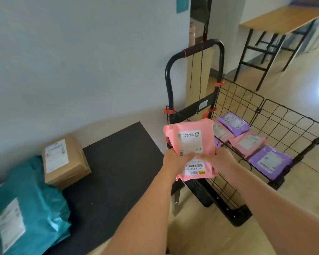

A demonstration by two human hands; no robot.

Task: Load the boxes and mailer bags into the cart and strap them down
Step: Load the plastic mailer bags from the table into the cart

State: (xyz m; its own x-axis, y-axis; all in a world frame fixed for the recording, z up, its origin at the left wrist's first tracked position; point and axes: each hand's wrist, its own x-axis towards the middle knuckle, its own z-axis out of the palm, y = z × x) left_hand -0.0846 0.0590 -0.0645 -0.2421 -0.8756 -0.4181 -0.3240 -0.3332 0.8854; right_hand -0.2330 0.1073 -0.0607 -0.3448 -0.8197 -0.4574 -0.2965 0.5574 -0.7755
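I have a pink mailer bag (pixel 190 144) up in both hands, held over the near left corner of the cart, label side facing me with its print upside down. My left hand (pixel 175 161) grasps its lower left edge with the thumb pressed on the white label, and my right hand (pixel 219 159) grasps the lower right edge the same way, thumb across the front. The bag stands roughly upright, its bottom end hanging below my hands.

Just beyond it is the wire-basket cart (pixel 276 115), black mesh walls open at the top, with a looped black handle (pixel 197 50) rising at its far left end. Inside, on the floor of the basket, lie four mailers flat with labels up: a purple mailer (pixel 233 123) at the far end, a pink one (pixel 220 132) touching it, another pink mailer (pixel 249 142) nearer the middle, and a larger purple mailer (pixel 271 161) at the near right end.

To my left a dark floor mat (pixel 118 166) lies along the wall. On its far left corner sits a brown cardboard box (pixel 64 161) with a white shipping label, and beside that, nearer me, a big teal mailer bag (pixel 29 205). Well apart at the upper right stands a wooden table (pixel 282 19) on black legs.
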